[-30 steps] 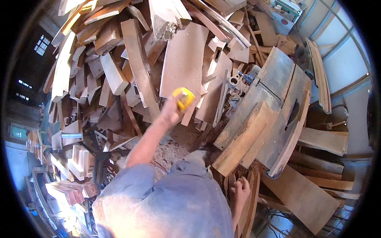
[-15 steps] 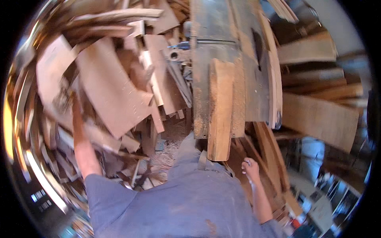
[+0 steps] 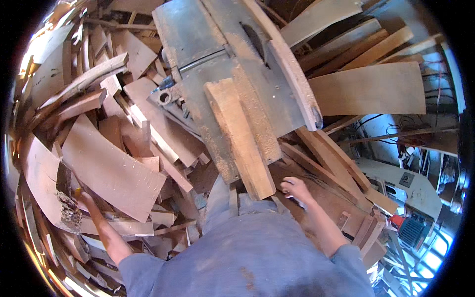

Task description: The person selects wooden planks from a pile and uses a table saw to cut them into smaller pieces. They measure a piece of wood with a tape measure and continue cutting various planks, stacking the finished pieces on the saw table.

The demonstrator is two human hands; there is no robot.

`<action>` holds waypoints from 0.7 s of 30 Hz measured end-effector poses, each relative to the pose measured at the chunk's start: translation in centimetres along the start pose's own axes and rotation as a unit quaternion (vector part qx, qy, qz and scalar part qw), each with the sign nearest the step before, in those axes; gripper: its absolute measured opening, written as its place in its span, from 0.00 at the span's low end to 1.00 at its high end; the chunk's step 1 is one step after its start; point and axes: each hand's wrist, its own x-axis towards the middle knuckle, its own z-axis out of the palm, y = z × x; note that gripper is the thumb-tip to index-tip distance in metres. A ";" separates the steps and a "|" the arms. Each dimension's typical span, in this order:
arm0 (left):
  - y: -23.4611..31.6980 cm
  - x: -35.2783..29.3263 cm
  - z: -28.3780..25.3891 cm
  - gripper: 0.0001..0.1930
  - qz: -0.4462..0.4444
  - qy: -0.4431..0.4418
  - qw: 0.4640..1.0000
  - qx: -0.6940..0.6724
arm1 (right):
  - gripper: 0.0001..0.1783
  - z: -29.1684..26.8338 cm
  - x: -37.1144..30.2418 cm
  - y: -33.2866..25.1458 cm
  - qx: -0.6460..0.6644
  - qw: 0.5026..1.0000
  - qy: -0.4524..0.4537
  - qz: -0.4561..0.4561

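left hand (image 3: 86,201), at 8 o'clock: fingers appear curled around a yellow tape measure (image 3: 77,191), of which only a sliver shows; full grip cannot be confirmed. just beside it: ragged-ended timber (image 3: 70,217). tape measure judged light, hard-cased, best held round its body.

right hand (image 3: 295,188), at 4 o'clock: fingers half curled; whether they pinch anything, cannot tell.

thick wooden board (image 3: 241,141), near centre: lies on the dusty machine worktop (image 3: 185,29), near end overhanging toward 6 o'clock. judged stiff, fairly heavy, slippery where dusty; grip by both long edges.
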 end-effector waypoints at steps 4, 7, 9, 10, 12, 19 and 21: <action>18.3 -12.2 -9.0 0.33 -0.151 0.005 0.970 -0.190 | 0.34 4.1 -1.6 2.4 0.126 0.991 -0.012 0.038; 22.1 -25.4 -12.9 0.32 0.025 0.071 0.997 0.014 | 0.29 6.2 -0.3 5.5 0.294 0.950 -0.104 0.033; 29.6 -32.6 -15.9 0.28 -0.003 -0.159 0.952 -0.261 | 0.24 7.7 1.7 8.5 0.357 0.924 -0.129 -0.030; 33.3 -36.3 -17.4 0.27 -0.058 -0.259 0.893 -0.363 | 0.22 8.3 2.2 9.3 0.384 0.910 -0.141 -0.062; 39.3 -41.2 -19.5 0.27 -0.014 -0.326 0.848 -0.417 | 0.22 9.3 2.0 9.2 0.422 0.893 -0.138 -0.075; 45.1 -47.9 -15.9 0.26 0.032 -0.567 0.650 -0.505 | 0.20 6.9 -2.8 6.9 0.357 0.919 -0.067 -0.154; 46.1 -48.5 -14.1 0.28 -0.027 -0.597 0.610 -0.521 | 0.20 5.9 -4.7 6.0 0.318 0.935 -0.026 -0.157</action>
